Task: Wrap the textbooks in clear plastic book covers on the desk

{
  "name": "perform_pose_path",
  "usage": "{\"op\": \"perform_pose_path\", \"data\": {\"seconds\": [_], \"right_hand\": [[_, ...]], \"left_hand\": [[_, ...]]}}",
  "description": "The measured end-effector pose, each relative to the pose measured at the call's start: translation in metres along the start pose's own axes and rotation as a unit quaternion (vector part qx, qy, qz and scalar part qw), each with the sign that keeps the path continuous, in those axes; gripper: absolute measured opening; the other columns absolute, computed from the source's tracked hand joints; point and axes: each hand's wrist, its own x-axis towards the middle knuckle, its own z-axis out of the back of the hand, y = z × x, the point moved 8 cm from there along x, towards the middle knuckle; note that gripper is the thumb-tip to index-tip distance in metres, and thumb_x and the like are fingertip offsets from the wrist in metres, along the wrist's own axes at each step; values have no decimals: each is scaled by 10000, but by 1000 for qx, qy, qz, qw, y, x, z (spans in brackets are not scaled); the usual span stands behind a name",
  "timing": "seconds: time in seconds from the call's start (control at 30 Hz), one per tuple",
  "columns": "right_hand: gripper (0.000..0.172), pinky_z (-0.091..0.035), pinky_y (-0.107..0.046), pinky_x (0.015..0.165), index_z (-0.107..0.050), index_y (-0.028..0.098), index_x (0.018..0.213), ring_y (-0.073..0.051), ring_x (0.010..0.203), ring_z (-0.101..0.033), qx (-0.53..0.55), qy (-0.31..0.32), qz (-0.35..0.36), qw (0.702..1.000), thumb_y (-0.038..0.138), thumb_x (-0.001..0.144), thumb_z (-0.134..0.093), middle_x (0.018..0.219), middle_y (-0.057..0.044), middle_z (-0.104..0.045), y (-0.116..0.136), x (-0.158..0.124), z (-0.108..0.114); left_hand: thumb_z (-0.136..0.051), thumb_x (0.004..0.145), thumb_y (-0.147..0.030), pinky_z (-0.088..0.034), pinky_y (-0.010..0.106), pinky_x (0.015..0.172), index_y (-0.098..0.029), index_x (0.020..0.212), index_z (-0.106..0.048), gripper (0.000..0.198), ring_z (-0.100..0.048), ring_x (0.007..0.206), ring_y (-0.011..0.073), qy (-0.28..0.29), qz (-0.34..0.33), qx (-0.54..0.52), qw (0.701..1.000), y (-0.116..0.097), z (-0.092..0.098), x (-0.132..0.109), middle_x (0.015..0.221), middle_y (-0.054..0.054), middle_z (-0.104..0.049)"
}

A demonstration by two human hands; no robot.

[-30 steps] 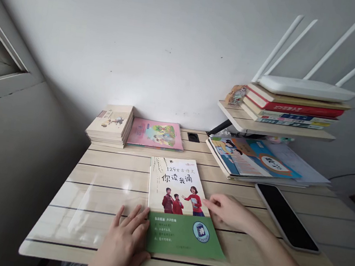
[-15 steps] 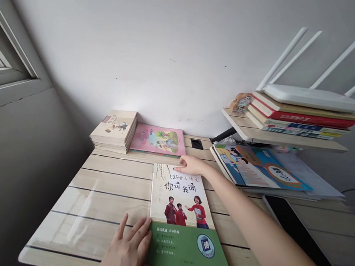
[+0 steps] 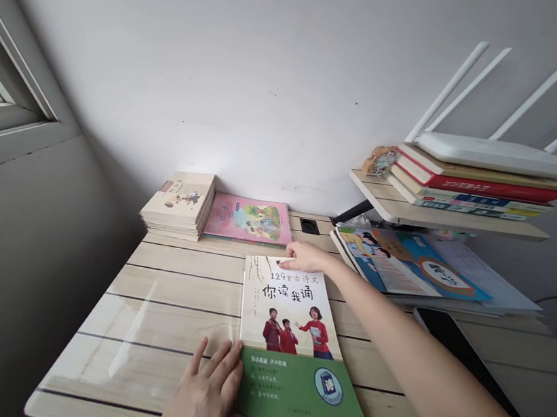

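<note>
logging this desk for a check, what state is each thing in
green book, closed, flat on the desk
left hand, open, flat on the book's lower left edge
right hand, fingertips on the book's top edge, grip unclear
phone, screen dark, lying flat
pink book, closed, flat
router, antennas raised

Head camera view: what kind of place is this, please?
Probably a home study corner: a wooden desk against a wall, a Chinese poetry book and other schoolbooks lying on it, and a Wi-Fi router on stacked books on a small shelf.
</note>
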Motion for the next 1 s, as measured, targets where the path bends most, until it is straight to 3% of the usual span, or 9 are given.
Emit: {"op": "perform_pose_path", "data": {"seconds": [0.27,0.7,0.87,1.0], "right_hand": [[277,-310,-248,548,-568,220,853,-200,804,-602,-17,-90,-31,995,451,725,-650,915,-44,-666,-13,6,14],[257,-324,-229,499,-566,227,829,-138,567,-575,10,-60,-21,998,453,735,-642,742,1,-657,-18,-3,5],[256,-351,-240,539,-583,227,843,-180,675,-606,3,-87,-19,996,459,749,-635,788,-28,-671,-19,-6,3],[233,-418,-272,698,-608,214,888,-210,873,-614,-3,-123,7,992,415,773,-636,971,-57,-669,-14,-11,4]], "left_hand": [[-602,821,-367,-395,534,1035,-174,1154,-581,386,-507,1232,280,56,78,-71,993,5,-5,34,1352,114,-529],[-607,818,-354,-407,540,1022,-179,1177,-567,401,-518,1222,279,34,65,-72,995,0,-1,29,1337,113,-544],[-622,796,-273,-398,568,1018,-155,1177,-551,405,-507,1231,295,53,56,-74,994,0,-1,28,1342,139,-534],[-613,802,-256,-370,588,1029,-157,1208,-530,425,-493,1245,298,58,55,-91,993,3,-3,26,1358,148,-516]]}}
